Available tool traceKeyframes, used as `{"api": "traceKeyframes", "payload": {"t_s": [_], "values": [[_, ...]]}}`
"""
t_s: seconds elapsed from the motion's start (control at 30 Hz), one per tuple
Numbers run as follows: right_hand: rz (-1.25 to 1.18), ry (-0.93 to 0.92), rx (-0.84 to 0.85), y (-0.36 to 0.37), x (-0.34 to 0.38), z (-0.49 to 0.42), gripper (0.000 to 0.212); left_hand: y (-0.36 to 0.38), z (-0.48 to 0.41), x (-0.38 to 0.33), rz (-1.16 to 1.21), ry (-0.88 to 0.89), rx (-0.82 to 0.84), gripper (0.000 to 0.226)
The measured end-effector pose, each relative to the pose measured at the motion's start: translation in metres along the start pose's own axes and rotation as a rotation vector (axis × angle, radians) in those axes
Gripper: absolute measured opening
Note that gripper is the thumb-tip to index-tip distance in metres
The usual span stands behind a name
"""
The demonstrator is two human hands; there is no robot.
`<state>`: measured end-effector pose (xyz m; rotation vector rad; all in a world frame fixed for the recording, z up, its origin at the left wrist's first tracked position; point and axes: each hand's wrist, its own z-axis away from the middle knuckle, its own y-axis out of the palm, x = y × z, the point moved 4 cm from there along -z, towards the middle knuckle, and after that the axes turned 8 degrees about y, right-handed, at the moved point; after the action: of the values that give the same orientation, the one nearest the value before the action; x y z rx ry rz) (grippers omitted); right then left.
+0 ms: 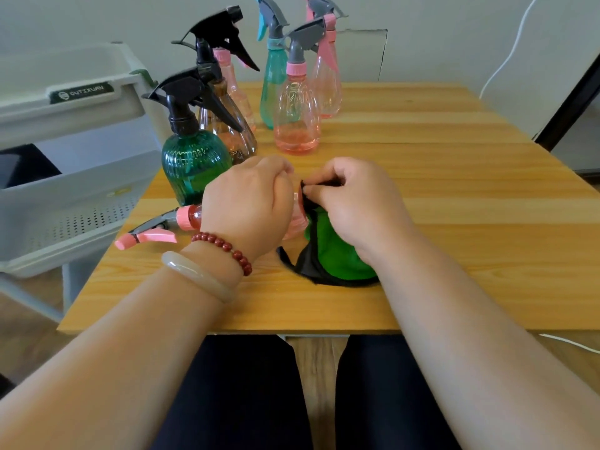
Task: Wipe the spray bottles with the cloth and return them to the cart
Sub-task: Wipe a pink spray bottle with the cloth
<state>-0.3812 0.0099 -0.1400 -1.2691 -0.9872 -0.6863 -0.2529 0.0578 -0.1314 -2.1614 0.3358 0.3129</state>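
A pink spray bottle (181,220) lies on its side on the wooden table (454,203), its grey and pink nozzle pointing left. My left hand (250,206) grips the bottle's body, which is mostly hidden under it. My right hand (354,203) pinches a green cloth with a black edge (331,254) against the bottle's base end. The cloth's lower part rests on the table.
Several upright spray bottles stand at the table's back left: a dark green one (191,164), a brown one (233,131), a teal one (274,73), pink ones (297,118). A white tiered cart (65,102) stands left of the table. A white cable (513,50) hangs on the wall.
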Motion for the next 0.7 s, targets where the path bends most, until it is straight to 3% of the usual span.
{"api": "traceKeyframes", "payload": {"t_s": [0.17, 0.27, 0.33, 0.43, 0.57, 0.7], "values": [[0.08, 0.045, 0.02, 0.004, -0.002, 0.001, 0.013, -0.001, 0.0, 0.0, -0.001, -0.001, -0.001, 0.052], [-0.066, 0.03, -0.002, 0.0, 0.003, 0.0, 0.018, -0.001, 0.0, 0.0, -0.002, -0.004, 0.004, 0.05], [-0.028, 0.007, -0.029, 0.001, 0.002, 0.001, 0.019, 0.0, -0.001, -0.001, 0.0, 0.002, -0.002, 0.051], [0.135, 0.044, 0.052, 0.003, -0.001, 0.004, 0.018, -0.001, 0.0, 0.001, 0.0, 0.017, -0.012, 0.054], [-0.021, 0.032, 0.057, -0.004, -0.001, 0.012, 0.017, -0.002, 0.0, -0.001, -0.002, 0.021, -0.017, 0.059], [0.116, 0.058, 0.122, -0.004, -0.007, 0.018, 0.016, 0.0, -0.001, 0.0, -0.005, 0.003, 0.005, 0.05]]}}
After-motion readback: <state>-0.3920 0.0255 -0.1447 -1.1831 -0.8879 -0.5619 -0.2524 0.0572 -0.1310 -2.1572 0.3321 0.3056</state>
